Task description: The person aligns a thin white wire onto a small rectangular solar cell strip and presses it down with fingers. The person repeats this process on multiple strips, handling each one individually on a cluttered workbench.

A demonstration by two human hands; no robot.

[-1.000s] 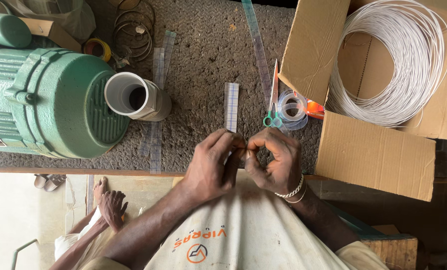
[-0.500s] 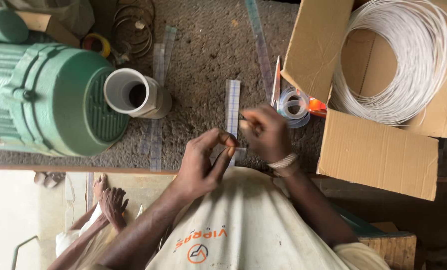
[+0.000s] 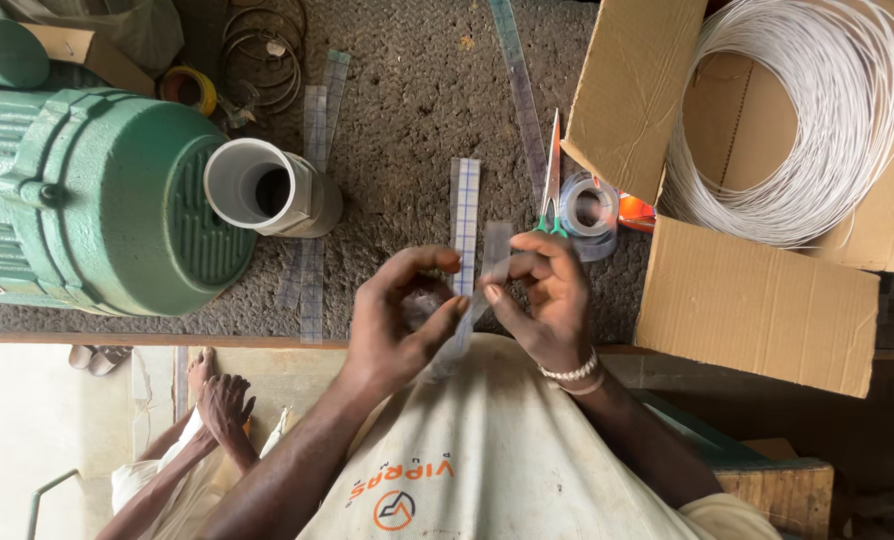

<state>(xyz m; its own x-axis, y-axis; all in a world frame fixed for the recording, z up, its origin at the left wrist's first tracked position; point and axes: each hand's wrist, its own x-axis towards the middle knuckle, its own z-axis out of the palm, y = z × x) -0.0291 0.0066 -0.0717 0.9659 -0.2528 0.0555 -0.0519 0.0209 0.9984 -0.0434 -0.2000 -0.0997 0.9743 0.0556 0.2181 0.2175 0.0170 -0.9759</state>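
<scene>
My left hand [image 3: 397, 320] and my right hand [image 3: 547, 295] meet above the front edge of the rough grey work surface [image 3: 417, 120]. Both pinch a clear plastic strip [image 3: 489, 262] that runs up between them. Just behind the fingers lies a flat strip with a blue grid pattern [image 3: 464, 215]. A bead bracelet sits on my right wrist.
A green motor [image 3: 87, 190] with a grey pipe stub [image 3: 267, 185] fills the left. Scissors [image 3: 550, 180] and a clear tape roll [image 3: 589, 210] lie beside an open cardboard box [image 3: 757, 300] holding a white wire coil [image 3: 797, 110]. More strips [image 3: 312, 200] lie about. Another person's hands [image 3: 217, 400] show below.
My hands were closed together over the strip; they have drawn slightly apart and the clear strip now stands stretched between their fingertips. The view has shifted a little.
</scene>
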